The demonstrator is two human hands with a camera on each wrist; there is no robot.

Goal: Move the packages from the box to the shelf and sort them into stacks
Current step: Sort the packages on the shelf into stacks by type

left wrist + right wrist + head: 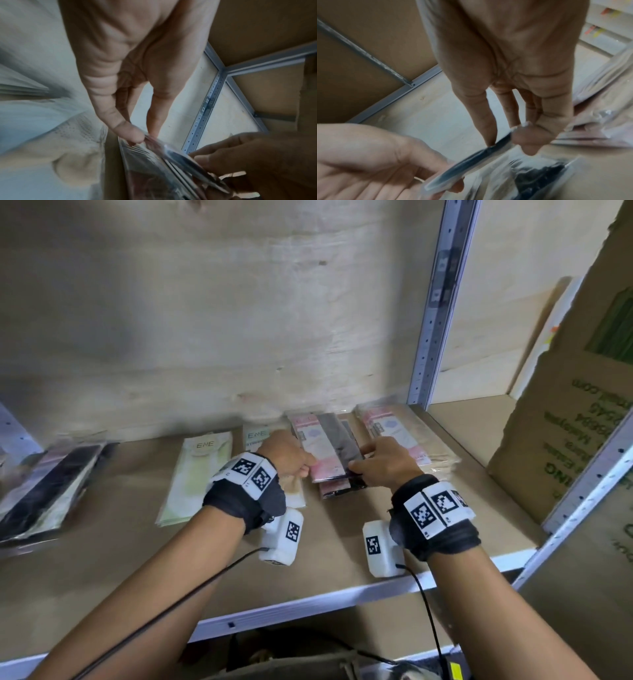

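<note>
- Held package (pixel 330 448): flat clear plastic sleeve, pink-and-white printed card with a dark grey strip down the middle; held just above the middle stack (pixel 337 486) on the shelf (pixel 342 546).
- Left hand (pixel 289 453): thumb and fingers clamped on the package's left edge; the left wrist view shows the thumb tip (pixel 135 134) pressed on the plastic.
- Right hand (pixel 382 462): fingers pinch the package's right edge, thumb underneath.
- Middle stack: pink-and-dark sleeves, slightly fanned.
- Pink stack (pixel 399 436): just right of the middle stack, beige contents, beside the metal post (pixel 435 313).
- Green packs (pixel 193 477): pale green, left of the middle stack.
- Dark pack (pixel 44 491): far left of the middle stack, blurred.
- Cardboard box (pixel 582 419): right of the post, green print.
</note>
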